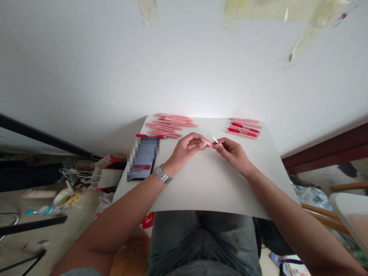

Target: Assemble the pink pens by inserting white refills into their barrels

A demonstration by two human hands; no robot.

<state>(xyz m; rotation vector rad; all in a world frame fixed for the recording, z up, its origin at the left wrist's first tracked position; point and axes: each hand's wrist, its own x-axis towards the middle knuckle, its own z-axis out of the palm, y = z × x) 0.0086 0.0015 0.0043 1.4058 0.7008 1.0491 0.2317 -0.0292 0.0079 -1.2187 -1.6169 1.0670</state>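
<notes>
Above the middle of the white table, my left hand (189, 146) pinches one end of a pink pen barrel (208, 143). My right hand (230, 151) meets it from the other side, its fingers closed on a thin white pen refill (213, 138) that points up and left. The barrel's right end touches the right fingertips; whether they grip it too is hidden. Several pink pens (169, 124) lie in a loose pile beyond my left hand. Behind my right hand lies a smaller group of pink pens (244, 133), a few with bright red parts.
A phone (143, 159), partly pixelated, rests at the table's left side, with a red pen (142, 135) by its top edge. The white table (207, 188) backs onto a wall. Bags (107, 172) and a cup (62, 197) are low on the left; a white chair (349, 209) stands right.
</notes>
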